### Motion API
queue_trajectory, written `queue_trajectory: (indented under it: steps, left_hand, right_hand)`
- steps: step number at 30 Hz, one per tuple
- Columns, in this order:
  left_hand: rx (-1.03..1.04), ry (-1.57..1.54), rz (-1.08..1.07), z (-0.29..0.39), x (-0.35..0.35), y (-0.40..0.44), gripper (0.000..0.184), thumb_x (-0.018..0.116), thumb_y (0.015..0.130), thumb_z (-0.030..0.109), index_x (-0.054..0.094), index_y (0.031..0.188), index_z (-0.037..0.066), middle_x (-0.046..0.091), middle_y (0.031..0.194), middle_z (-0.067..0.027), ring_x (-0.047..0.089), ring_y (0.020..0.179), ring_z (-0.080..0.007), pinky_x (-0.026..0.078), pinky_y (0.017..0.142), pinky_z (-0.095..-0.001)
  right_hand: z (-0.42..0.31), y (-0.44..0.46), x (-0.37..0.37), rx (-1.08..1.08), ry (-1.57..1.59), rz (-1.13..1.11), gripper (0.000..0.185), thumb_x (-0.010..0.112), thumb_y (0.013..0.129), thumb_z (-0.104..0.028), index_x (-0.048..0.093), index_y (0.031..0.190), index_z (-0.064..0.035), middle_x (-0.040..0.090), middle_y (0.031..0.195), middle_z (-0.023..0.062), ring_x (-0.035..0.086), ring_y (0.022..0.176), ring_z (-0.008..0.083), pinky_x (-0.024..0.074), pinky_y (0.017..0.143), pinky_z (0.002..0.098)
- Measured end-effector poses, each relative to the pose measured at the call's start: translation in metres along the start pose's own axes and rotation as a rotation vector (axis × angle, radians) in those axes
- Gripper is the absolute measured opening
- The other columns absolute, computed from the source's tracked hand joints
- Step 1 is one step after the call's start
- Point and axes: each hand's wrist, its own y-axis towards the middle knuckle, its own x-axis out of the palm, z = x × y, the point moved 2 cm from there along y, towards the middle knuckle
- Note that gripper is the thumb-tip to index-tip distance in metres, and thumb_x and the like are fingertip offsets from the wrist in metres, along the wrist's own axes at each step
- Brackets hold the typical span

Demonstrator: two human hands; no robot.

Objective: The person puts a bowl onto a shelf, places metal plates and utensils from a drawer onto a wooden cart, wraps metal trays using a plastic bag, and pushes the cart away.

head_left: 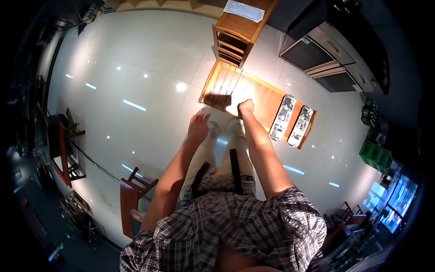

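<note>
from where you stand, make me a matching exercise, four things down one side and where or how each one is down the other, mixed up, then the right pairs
Things
1. pale packet
2. green crate
3. left hand
4. two long silver pieces

Places and states
a. side by side on the low wooden bench
b. open, near the bench's left corner
c. on top of the taller wooden stand
d. off to the far right, past the bench

Right pairs: 1-c, 2-d, 3-b, 4-a

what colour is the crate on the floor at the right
The crate is green, seen in the head view.
</note>
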Motion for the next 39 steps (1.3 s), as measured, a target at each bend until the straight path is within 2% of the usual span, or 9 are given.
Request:
queue_trajectory:
  steps: [2, 11, 14, 17, 27, 31, 33, 38, 39]
  left_hand:
    - [0.046, -0.031, -0.067, -0.017, -0.008, -0.001, 0.044, 0.054, 0.071, 0.000, 0.056, 0.114, 0.006, 0.051, 0.121, -0.0117, 0.045, 0.118, -0.0298, 0.035, 0.099, -0.0426]
    - [0.175, 0.019, -0.083, -0.032, -0.028, 0.024, 0.047, 0.055, 0.069, -0.001, 0.054, 0.116, 0.005, 0.049, 0.123, -0.0126, 0.044, 0.118, -0.0303, 0.036, 0.099, -0.0423]
    - [0.256, -0.001, -0.032, -0.027, -0.031, 0.035, 0.046, 0.056, 0.069, -0.001, 0.054, 0.115, 0.005, 0.048, 0.123, -0.0135, 0.044, 0.117, -0.0306, 0.036, 0.098, -0.0419]
    - [0.255, -0.038, -0.021, -0.028, -0.030, 0.040, 0.047, 0.054, 0.071, 0.003, 0.053, 0.118, 0.009, 0.045, 0.128, -0.0135, 0.041, 0.121, -0.0286, 0.034, 0.099, -0.0468]
    - [0.251, -0.145, 0.079, -0.033, -0.035, 0.027, 0.042, 0.049, 0.075, 0.002, 0.054, 0.117, 0.002, 0.048, 0.126, -0.0202, 0.051, 0.109, -0.0338, 0.039, 0.095, -0.0425]
    - [0.126, -0.137, -0.099, -0.003, -0.030, 0.031, 0.044, 0.051, 0.076, 0.004, 0.052, 0.120, 0.007, 0.048, 0.127, -0.0174, 0.050, 0.111, -0.0330, 0.039, 0.095, -0.0414]
    - [0.151, -0.151, -0.225, 0.020, -0.025, 0.034, 0.043, 0.053, 0.077, 0.007, 0.051, 0.120, 0.005, 0.049, 0.126, -0.0151, 0.051, 0.111, -0.0317, 0.041, 0.094, -0.0399]
    - [0.384, -0.198, -0.206, 0.089, 0.005, 0.029, 0.009, 0.057, 0.082, 0.017, 0.060, 0.082, 0.009, 0.062, 0.082, -0.0116, 0.060, 0.075, -0.0307, 0.048, 0.067, -0.0396]
    - [0.408, -0.196, -0.221, 0.109, 0.012, 0.025, 0.009, 0.057, 0.082, 0.017, 0.060, 0.082, 0.009, 0.062, 0.082, -0.0116, 0.060, 0.075, -0.0307, 0.048, 0.067, -0.0396]
  right_hand:
    - [-0.003, 0.000, 0.007, -0.005, 0.065, 0.210, 0.031, 0.051, 0.079, -0.008, 0.051, 0.108, 0.0040, 0.054, 0.114, 0.0265, 0.056, 0.104, 0.0370, 0.0465, 0.090, 0.0404]
    - [0.004, -0.042, 0.010, 0.003, 0.221, 0.390, 0.035, 0.054, 0.078, -0.011, 0.050, 0.111, -0.0008, 0.052, 0.112, 0.0217, 0.053, 0.103, 0.0352, 0.0437, 0.090, 0.0398]
    - [0.017, -0.064, 0.019, -0.293, 0.241, 0.520, 0.034, 0.053, 0.076, -0.010, 0.053, 0.109, -0.0025, 0.053, 0.109, 0.0216, 0.054, 0.100, 0.0349, 0.0441, 0.088, 0.0381]
    - [0.040, -0.084, 0.039, -0.399, 0.333, 0.600, 0.023, 0.057, 0.075, -0.005, 0.058, 0.097, -0.0019, 0.058, 0.098, 0.0187, 0.058, 0.089, 0.0317, 0.0467, 0.082, 0.0371]
    - [0.148, -0.145, 0.070, -0.311, 0.631, 0.623, 0.017, 0.053, 0.081, -0.002, 0.059, 0.096, -0.0017, 0.065, 0.085, 0.0136, 0.063, 0.078, 0.0223, 0.0489, 0.069, 0.0307]
    - [0.172, -0.156, 0.052, -0.185, 0.997, 0.457, 0.016, 0.049, 0.085, -0.001, 0.057, 0.098, -0.0001, 0.063, 0.078, 0.0111, 0.062, 0.070, 0.0166, 0.0488, 0.065, 0.0275]
    - [0.188, -0.155, 0.046, -0.303, 1.137, 0.434, 0.017, 0.044, 0.090, 0.000, 0.053, 0.103, 0.0022, 0.059, 0.075, 0.0088, 0.059, 0.066, 0.0134, 0.0485, 0.057, 0.0231]
    - [0.237, -0.173, 0.015, -0.175, 1.315, 0.433, 0.016, 0.045, 0.090, -0.005, 0.054, 0.101, 0.0024, 0.056, 0.069, 0.0076, 0.053, 0.052, 0.0121, 0.0474, 0.050, 0.0235]
    - [0.255, -0.175, 0.010, -0.201, 1.325, 0.469, 0.015, 0.045, 0.090, -0.006, 0.054, 0.099, 0.0023, 0.056, 0.067, 0.0065, 0.053, 0.051, 0.0119, 0.0468, 0.050, 0.0232]
